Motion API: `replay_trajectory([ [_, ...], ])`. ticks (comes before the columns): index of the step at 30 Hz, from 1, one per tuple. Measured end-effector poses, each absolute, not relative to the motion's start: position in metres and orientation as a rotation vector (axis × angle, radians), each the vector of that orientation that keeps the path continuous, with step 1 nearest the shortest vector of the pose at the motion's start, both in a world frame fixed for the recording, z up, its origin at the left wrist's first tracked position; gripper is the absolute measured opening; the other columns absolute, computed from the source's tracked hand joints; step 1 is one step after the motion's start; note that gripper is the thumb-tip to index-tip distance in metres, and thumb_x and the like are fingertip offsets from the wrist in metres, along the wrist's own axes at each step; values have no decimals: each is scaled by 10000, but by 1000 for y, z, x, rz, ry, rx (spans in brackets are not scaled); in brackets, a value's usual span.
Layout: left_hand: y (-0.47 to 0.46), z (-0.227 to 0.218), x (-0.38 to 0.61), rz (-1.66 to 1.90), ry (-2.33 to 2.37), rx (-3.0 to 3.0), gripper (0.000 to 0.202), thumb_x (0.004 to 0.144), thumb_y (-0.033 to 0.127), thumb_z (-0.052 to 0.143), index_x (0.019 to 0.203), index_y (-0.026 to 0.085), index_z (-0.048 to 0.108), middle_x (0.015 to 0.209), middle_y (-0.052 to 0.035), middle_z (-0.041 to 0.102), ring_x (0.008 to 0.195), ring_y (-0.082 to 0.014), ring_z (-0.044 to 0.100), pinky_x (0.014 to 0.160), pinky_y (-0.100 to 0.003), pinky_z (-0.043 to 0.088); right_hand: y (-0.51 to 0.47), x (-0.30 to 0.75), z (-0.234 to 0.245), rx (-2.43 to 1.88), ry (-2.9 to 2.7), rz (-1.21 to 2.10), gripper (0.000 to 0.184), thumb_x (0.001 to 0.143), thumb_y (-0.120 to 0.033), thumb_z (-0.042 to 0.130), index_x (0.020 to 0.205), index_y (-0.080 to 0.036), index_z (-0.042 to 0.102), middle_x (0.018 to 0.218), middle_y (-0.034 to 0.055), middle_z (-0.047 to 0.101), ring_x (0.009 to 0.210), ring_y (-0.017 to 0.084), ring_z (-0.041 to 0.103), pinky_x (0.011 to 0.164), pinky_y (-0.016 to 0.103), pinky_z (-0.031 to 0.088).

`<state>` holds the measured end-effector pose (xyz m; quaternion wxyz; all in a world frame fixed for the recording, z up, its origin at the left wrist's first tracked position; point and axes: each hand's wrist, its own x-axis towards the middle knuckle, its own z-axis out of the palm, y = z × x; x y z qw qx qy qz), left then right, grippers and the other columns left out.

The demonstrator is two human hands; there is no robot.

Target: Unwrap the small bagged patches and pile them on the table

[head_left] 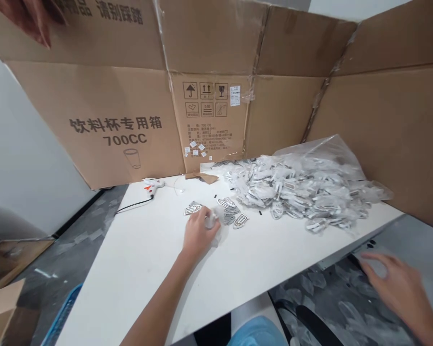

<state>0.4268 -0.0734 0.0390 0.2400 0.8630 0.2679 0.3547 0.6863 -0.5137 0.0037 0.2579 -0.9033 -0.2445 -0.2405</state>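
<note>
My left hand (199, 233) rests near the middle of the white table, its fingers curled round a small crumpled clear plastic bag (212, 222). Close beside its fingertips lies a shield-shaped badge-like piece (192, 210) in black and white. Several similar loose pieces (240, 221) lie just to the right. Beyond the table's right edge, over the floor, my right hand (395, 281) is blurred by motion with thumb and fingers bent. Something pale shows between them, but whether it is held or lies behind cannot be made out.
A large heap of bagged pieces (296, 192) covers the table's back right. A glue gun (153, 185) with its cord lies at the back left. Cardboard walls (209, 48) enclose the back and right. Clear bags (350, 315) litter the floor. A blue basket (62, 315) stands lower left.
</note>
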Motion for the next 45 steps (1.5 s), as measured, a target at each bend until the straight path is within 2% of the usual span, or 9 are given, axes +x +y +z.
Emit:
replay_trajectory([
  [4,-70,43,426,1029,825,2199,281,890,335,678,932,285,405,777,45,529,647,-205,531,628,-315,346,-453,730,-5,-2385,-638,-540,531,878,-692,496,985,-220,714,1032,174,744,961,378,696,948,528,542],
  [9,-68,45,428,1113,715,2074,301,937,488,693,1006,257,513,982,-33,619,917,-238,630,819,-368,490,-394,735,-5,-2683,-499,-302,737,894,-804,415,1040,-141,703,1126,262,706,1077,432,666,943,522,502],
  [13,-63,44,428,1105,650,2028,219,1038,383,492,1079,240,653,1105,-79,696,1027,-244,661,899,-398,517,-374,723,-4,-2625,-409,-205,567,950,-670,398,1020,-183,679,973,177,734,949,362,689,806,427,483],
  [18,-57,43,424,1001,772,2118,260,950,428,651,1121,239,705,1037,-60,736,937,-241,679,861,-395,528,-350,679,-1,-2313,-503,-240,406,924,-565,496,1019,-215,677,884,102,726,854,306,656,749,371,455],
  [23,-60,36,424,935,932,2398,208,928,402,694,804,237,717,911,-62,735,986,-293,653,914,-440,466,-283,635,15,-1730,-664,108,421,976,-591,536,1131,-224,671,859,25,702,793,229,626,709,304,475],
  [32,-55,47,417,1246,850,1985,265,928,501,731,939,256,833,795,-13,663,657,-160,506,639,-314,435,-168,614,41,-1518,-1341,-11,332,1117,-392,435,1093,-242,730,1050,69,744,1027,255,662,943,390,477],
  [36,-57,46,415,1369,890,2040,226,943,453,725,966,262,844,834,-20,643,681,-160,537,670,-324,454,-152,609,33,-1586,-1551,-171,286,1113,-307,449,1117,-253,730,1072,88,718,1049,283,598,966,448,475],
  [41,-56,46,415,1445,898,2104,192,959,407,712,904,275,840,900,-42,667,839,-204,638,773,-352,499,-160,606,24,-1626,-1553,-297,181,1024,-366,667,1151,-248,719,1123,103,647,1107,305,557,1003,475,487],
  [45,-54,53,414,1587,898,1998,195,953,390,724,856,242,807,839,-17,623,686,-152,545,666,-313,458,-160,610,16,-1666,-1566,-190,200,1037,-306,628,1218,-250,693,1104,88,639,1078,287,586,964,450,506],
])
